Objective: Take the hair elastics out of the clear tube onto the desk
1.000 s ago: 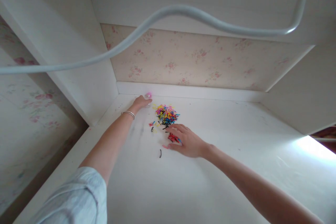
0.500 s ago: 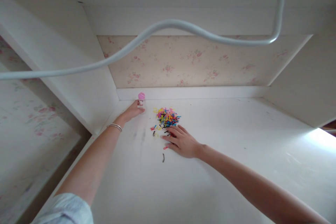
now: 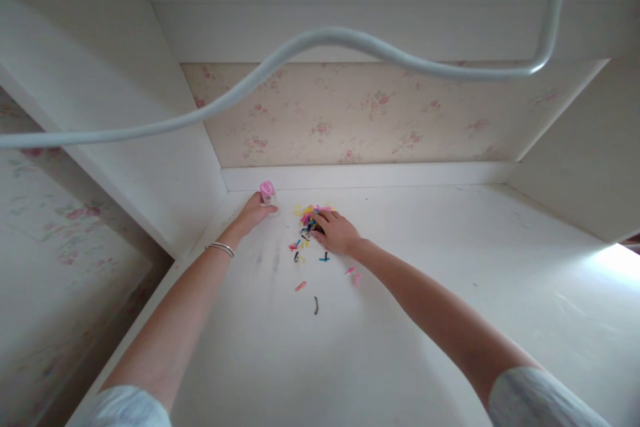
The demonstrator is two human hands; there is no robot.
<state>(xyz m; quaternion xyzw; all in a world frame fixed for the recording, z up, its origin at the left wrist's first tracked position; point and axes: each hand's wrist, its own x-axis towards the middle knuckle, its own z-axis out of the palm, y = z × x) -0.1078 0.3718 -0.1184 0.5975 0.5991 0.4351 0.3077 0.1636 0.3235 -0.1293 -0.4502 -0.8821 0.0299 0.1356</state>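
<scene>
At the back left, my left hand [image 3: 254, 213] is closed around a small clear container with a pink lid [image 3: 267, 189], held tilted just above the white surface. A pile of small colourful rubber bands [image 3: 306, 219] lies to its right. My right hand [image 3: 339, 232] rests over the right side of that pile, fingers and thumb curled around some bands; its palm side is hidden. Loose bands lie nearer to me: a black one [image 3: 316, 305], a salmon-coloured one [image 3: 301, 286], pink ones [image 3: 356, 278], and a blue and black pair [image 3: 325, 257].
A thick pale cable [image 3: 330, 35] crosses the upper view in front of me. The white surface [image 3: 425, 333] is walled by a left panel [image 3: 150, 147], a right panel [image 3: 575, 153] and a back with floral wallpaper [image 3: 380, 113]. A white board hangs overhead.
My right hand has slid forward onto the pile and its fingers have curled, uncovering loose bands behind it. The pink-lidded container has tipped slightly in my left hand.
</scene>
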